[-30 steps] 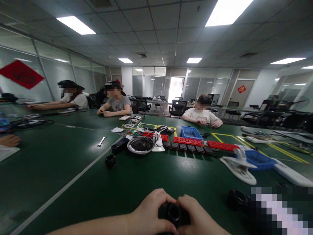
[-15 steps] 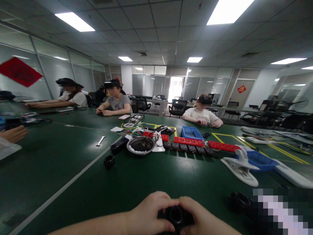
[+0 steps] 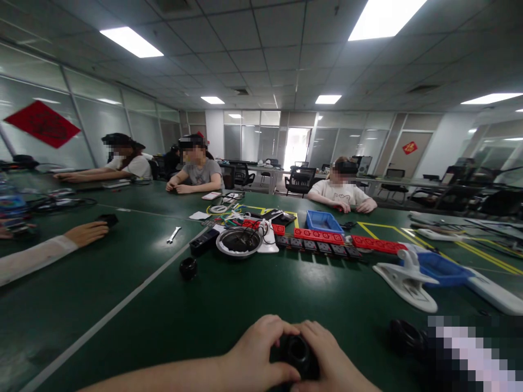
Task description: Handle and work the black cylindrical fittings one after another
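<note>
At the bottom middle, a black round hollow part [image 3: 297, 348] with its hole facing up sits between both hands. My left hand [image 3: 261, 351] wraps its left side, thumb in front and fingers behind. On the other side my right hand [image 3: 333, 356] curls round it, fingers over the back. The lower half of the part is hidden by fingers and the frame's edge. A similar black ring-shaped part [image 3: 188, 268] lies alone to the left. Another black hollow part [image 3: 404, 335] is to the right, beside a blurred-out patch.
Further back are a round metal dish [image 3: 239, 242], red socket strips [image 3: 318, 235], a blue tray [image 3: 324, 221] and a white clamp stand [image 3: 408, 283]. A wrench [image 3: 174, 234] lies left. A co-worker's hand [image 3: 87, 233] reaches in from the left; other people sit across the table.
My right hand's fingers have shifted over the back of the black part, with more of its rim showing. The co-worker's hand at left reaches further in, at a small dark block.
</note>
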The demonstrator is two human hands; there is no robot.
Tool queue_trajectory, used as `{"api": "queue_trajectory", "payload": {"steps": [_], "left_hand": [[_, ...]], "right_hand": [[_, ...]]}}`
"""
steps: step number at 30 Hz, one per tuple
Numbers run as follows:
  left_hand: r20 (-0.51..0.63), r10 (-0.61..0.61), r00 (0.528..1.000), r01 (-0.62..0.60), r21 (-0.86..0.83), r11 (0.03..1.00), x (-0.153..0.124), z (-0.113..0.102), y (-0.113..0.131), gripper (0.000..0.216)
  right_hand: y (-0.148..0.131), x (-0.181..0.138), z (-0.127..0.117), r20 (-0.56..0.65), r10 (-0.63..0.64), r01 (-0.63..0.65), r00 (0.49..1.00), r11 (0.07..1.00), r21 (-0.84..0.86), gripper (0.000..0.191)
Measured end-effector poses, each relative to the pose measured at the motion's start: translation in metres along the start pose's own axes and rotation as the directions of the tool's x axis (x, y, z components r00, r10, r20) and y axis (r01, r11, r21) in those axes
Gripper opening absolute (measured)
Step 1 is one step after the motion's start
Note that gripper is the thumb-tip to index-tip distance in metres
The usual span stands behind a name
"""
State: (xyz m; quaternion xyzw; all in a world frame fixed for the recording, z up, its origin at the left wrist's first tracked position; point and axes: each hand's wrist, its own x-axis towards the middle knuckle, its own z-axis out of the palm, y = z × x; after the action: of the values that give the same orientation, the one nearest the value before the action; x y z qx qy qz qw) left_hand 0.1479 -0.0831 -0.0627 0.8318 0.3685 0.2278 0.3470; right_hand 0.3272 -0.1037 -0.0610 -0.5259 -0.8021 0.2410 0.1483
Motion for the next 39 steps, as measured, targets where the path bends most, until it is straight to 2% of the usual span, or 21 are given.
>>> {"api": "queue_trajectory", "payload": {"steps": [2, 4, 7, 10, 12, 15, 18, 20, 23, 26, 28, 31, 34, 39], "left_hand": [[0.068, 0.096, 0.993, -0.095, -0.027, 0.995, 0.001, -0.004, -0.001, 0.054], [0.105, 0.155, 0.982, -0.151, -0.041, 0.988, 0.002, -0.008, -0.002, 0.055], [0.103, 0.166, 0.981, -0.166, -0.006, 0.986, 0.003, -0.011, -0.002, 0.052], [0.104, 0.161, 0.981, -0.166, 0.044, 0.985, 0.003, -0.009, -0.001, 0.048], [0.094, 0.154, 0.984, -0.159, 0.050, 0.986, 0.002, -0.006, 0.000, 0.046], [0.010, 0.068, 0.998, -0.069, 0.082, 0.994, 0.001, -0.002, 0.002, 0.046], [-0.058, -0.021, 0.998, 0.029, 0.137, 0.990, 0.001, 0.000, 0.004, 0.048], [-0.042, 0.011, 0.999, -0.005, 0.137, 0.991, 0.001, -0.002, 0.004, 0.047], [0.028, 0.132, 0.991, -0.134, 0.065, 0.989, 0.001, -0.007, 0.000, 0.047], [0.035, 0.205, 0.978, -0.204, -0.030, 0.979, 0.002, -0.010, -0.005, 0.047], [0.007, 0.208, 0.978, -0.208, -0.048, 0.977, 0.003, -0.010, -0.006, 0.048], [0.006, 0.177, 0.984, -0.177, -0.011, 0.984, 0.002, -0.007, -0.006, 0.048], [-0.001, 0.100, 0.995, -0.100, 0.042, 0.994, 0.002, -0.002, -0.002, 0.047], [-0.111, -0.065, 0.992, 0.078, 0.119, 0.990, 0.002, 0.004, 0.005, 0.048]], "right_hand": [[0.004, -0.001, -0.010, 0.111, -0.031, 0.013, 0.993, 0.988, 0.155, 0.053], [0.008, -0.002, -0.018, 0.178, -0.021, -0.025, 0.984, 0.967, 0.254, 0.050], [0.015, -0.001, -0.019, 0.194, -0.024, -0.028, 0.981, 0.965, 0.262, 0.044], [0.020, 0.001, -0.010, 0.152, -0.037, 0.010, 0.988, 0.984, 0.175, 0.034], [0.019, 0.003, -0.001, 0.084, 0.004, -0.009, 0.996, 0.998, 0.066, 0.034], [0.010, 0.003, 0.009, -0.070, 0.050, -0.060, 0.996, 0.988, -0.144, 0.041], [0.001, 0.002, 0.010, -0.126, 0.052, -0.083, 0.991, 0.965, -0.250, 0.044], [0.000, 0.001, 0.006, -0.075, 0.021, -0.036, 0.997, 0.979, -0.199, 0.049], [0.005, -0.001, -0.006, 0.061, -0.049, 0.048, 0.997, 0.999, 0.023, 0.051], [0.011, -0.001, -0.016, 0.169, -0.086, 0.052, 0.982, 0.980, 0.194, 0.040], [0.014, 0.000, -0.018, 0.183, -0.075, 0.035, 0.980, 0.976, 0.215, 0.031], [0.017, 0.002, -0.013, 0.127, -0.012, -0.004, 0.992, 0.993, 0.122, 0.026], [0.014, 0.003, -0.003, 0.050, 0.031, -0.030, 0.998, 0.999, -0.033, 0.032], [-0.002, 0.002, 0.009, -0.113, 0.103, -0.130, 0.988, 0.956, -0.265, 0.033]]}}
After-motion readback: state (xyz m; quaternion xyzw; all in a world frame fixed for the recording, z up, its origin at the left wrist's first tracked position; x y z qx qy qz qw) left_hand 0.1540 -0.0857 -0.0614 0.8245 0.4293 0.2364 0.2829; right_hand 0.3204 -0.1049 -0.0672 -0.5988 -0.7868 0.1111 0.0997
